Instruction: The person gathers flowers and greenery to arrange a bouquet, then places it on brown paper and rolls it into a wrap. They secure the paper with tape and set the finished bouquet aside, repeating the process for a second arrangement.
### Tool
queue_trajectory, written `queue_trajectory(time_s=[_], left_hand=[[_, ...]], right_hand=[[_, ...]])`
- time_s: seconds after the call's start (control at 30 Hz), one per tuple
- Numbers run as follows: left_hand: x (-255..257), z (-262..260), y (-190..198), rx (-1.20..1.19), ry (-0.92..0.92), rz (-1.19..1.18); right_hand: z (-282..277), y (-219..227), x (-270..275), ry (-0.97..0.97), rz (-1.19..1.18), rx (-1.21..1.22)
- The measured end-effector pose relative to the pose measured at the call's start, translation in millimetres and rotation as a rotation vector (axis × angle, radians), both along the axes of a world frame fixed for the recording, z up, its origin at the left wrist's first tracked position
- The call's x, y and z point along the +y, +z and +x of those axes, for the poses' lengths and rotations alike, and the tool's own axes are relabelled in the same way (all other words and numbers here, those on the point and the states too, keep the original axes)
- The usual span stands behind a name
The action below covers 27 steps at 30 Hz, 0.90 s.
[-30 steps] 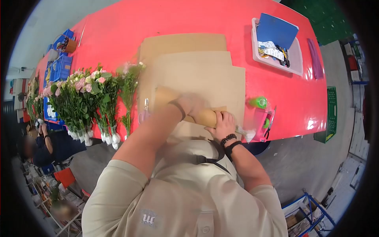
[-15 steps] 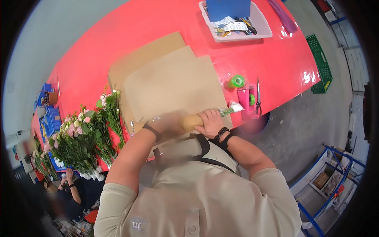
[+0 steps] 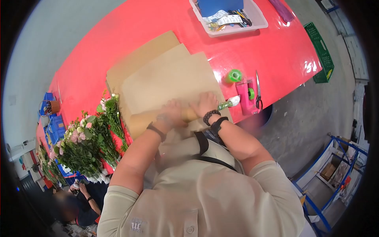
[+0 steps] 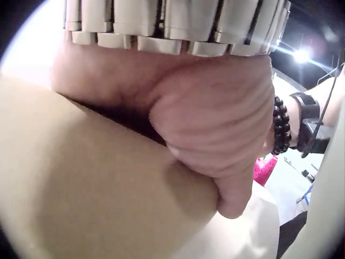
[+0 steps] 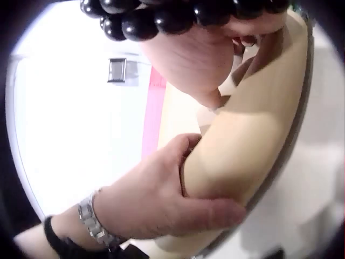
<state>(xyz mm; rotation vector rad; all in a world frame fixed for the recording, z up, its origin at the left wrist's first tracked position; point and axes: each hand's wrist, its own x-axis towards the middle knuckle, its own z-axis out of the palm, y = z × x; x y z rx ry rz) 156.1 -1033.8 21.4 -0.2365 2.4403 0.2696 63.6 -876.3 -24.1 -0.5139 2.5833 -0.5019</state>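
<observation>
A roll of brown kraft paper (image 3: 144,123) lies slantwise at the near edge of the flat paper sheets (image 3: 169,75). From its right end stick green stems (image 3: 224,105) with a white-wrapped tip (image 3: 234,100). My left hand (image 3: 170,112), blurred in the head view, lies over the middle of the roll. In the right wrist view that left hand (image 5: 156,194) curls round the paper, thumb along its side. My right hand (image 3: 206,103) holds the roll near the stem end, fingers over the far side; its thumb shows beside the paper in the right wrist view.
Bunches of pink and white flowers (image 3: 81,138) lie at the left. A green tape roll (image 3: 234,76), pink tape dispenser (image 3: 247,96) and scissors (image 3: 258,87) lie at the right. A white bin (image 3: 252,23) stands at the back. Another person's hands (image 3: 81,189) show lower left.
Both hands have moved slightly forward, away from the body, with the paper roll under them. The left end of the roll now shows. The head view has turned, then shifted slightly.
</observation>
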Motion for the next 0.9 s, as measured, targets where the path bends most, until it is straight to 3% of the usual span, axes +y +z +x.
queue_trajectory(time_s=[0.03, 0.13, 0.17, 0.27, 0.3, 0.43, 0.53, 0.6, 0.67, 0.73, 0.8, 0.87, 0.9], left_hand=[[0, -1, 1, 0.008, 0.008, 0.008], [2, 0, 7, 0.048, 0.056, 0.043], [3, 2, 9, 0.053, 0.055, 0.055], [9, 4, 11, 0.086, 0.014, 0.087], [13, 6, 11, 0.106, -0.024, 0.088], [33, -5, 33, -0.031, -0.085, 0.136], [39, 1, 40, 0.009, -0.072, 0.091], [36, 15, 19, 0.077, -0.078, 0.096], [36, 24, 6, 0.129, -0.085, 0.094], [36, 28, 1, 0.169, -0.094, 0.084], [36, 30, -5, 0.207, -0.108, 0.073], [36, 31, -4, 0.219, -0.119, 0.061], [37, 33, -2, 0.211, -0.124, 0.056]], right_hand=[[-8, 7, -4, -0.014, 0.076, -0.11], [-24, 0, 9, 0.032, -0.107, -0.258], [-22, -8, 19, 0.047, -0.273, -0.314], [-19, -31, 49, 0.523, -0.565, 0.058], [-14, -13, 55, 0.622, -0.577, 0.236], [-1, 28, 82, 0.636, -0.574, 0.294], [-21, 27, 132, 0.473, -0.506, 0.516], [-34, 54, 168, -0.228, -0.344, 0.409], [-56, 2, 228, -0.377, -0.2, 0.428], [-70, -65, 260, -0.384, -0.197, 0.306], [-80, -75, 260, -0.476, -0.242, 0.151], [-85, -56, 239, -0.647, -0.33, -0.039], [-86, -71, 242, -0.652, -0.409, 0.049]])
